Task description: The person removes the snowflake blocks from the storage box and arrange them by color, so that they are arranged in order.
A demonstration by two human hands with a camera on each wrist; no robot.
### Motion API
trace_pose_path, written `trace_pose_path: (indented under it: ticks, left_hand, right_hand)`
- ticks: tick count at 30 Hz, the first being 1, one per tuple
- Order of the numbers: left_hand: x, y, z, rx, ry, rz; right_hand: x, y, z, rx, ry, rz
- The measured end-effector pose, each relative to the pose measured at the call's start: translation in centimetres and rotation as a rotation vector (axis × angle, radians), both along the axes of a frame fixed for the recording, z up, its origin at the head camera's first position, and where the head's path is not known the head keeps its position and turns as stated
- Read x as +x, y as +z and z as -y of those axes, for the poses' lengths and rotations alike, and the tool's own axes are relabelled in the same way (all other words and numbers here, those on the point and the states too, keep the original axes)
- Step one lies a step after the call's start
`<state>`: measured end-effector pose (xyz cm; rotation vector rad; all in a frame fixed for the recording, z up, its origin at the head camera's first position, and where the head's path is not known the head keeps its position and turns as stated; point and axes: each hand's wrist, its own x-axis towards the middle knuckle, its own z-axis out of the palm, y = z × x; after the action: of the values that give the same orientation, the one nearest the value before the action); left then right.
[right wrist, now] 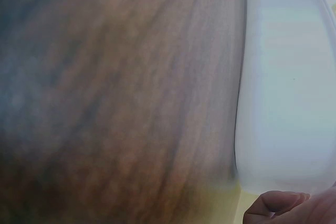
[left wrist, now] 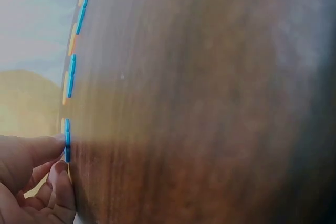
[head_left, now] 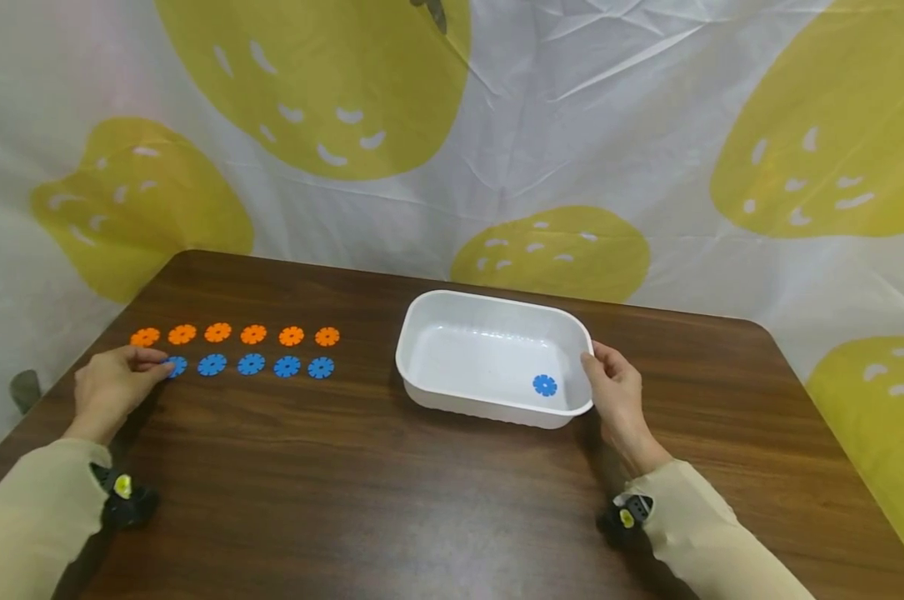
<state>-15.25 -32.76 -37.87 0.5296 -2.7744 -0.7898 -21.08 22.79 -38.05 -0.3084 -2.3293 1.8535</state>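
My left hand (head_left: 120,385) pinches the edge of the leftmost blue notched plastic disc (head_left: 176,367), which lies on the table at the left. In the left wrist view the thumb meets this disc (left wrist: 67,142), seen edge-on, with the other fingers curled beside it. The right hand (head_left: 618,398) grips the right end of a white plastic tub (head_left: 489,406), thumb at the rim. Another blue notched disc (head_left: 545,385) lies flat inside the tub, near its right front. In the right wrist view the tub's side (right wrist: 286,93) hides its inside.
More blue discs (head_left: 252,364) continue the front row to the right. Behind them runs a row of several orange notched discs (head_left: 253,334). The brown wooden table (head_left: 392,508) ends at a fabric backdrop (head_left: 377,217) with yellow fruit shapes.
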Motion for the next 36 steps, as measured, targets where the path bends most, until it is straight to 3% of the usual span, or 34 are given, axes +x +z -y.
trace_pose_path:
  ticks: [4, 9, 15, 19, 22, 25, 36]
  left_hand:
    - [-0.1, 0.1, -0.1, -0.005, -0.006, -0.002]
    - [-0.2, 0.5, -0.6, 0.025, 0.038, -0.015]
    - [-1.1, 1.3, -2.4, 0.062, 0.017, -0.113]
    - [-1.8, 1.8, -4.5, 0.21, -0.052, -0.157]
    - [-2.4, 2.3, -6.4, 0.369, -0.108, -0.161]
    - [-3.0, 2.8, -8.4, 0.469, -0.169, -0.161]
    - [-4.4, 4.2, -15.2, 0.553, -0.366, -0.112]
  right_hand:
    - [0.1, 0.1, 0.0, -0.004, 0.003, -0.001]
    - [0.0, 0.0, 0.0, 0.002, 0.009, 0.013]
    - [0.0, 0.0, -0.2, 0.007, 0.014, 0.015]
    - [0.1, -0.1, -0.2, 0.008, 0.015, 0.018]
    - [0.1, -0.2, -0.2, 0.005, 0.014, 0.02]
    - [0.1, -0.2, -0.2, 0.001, 0.011, 0.015]
    - [0.1, -0.1, -0.3, 0.014, 0.024, 0.032]
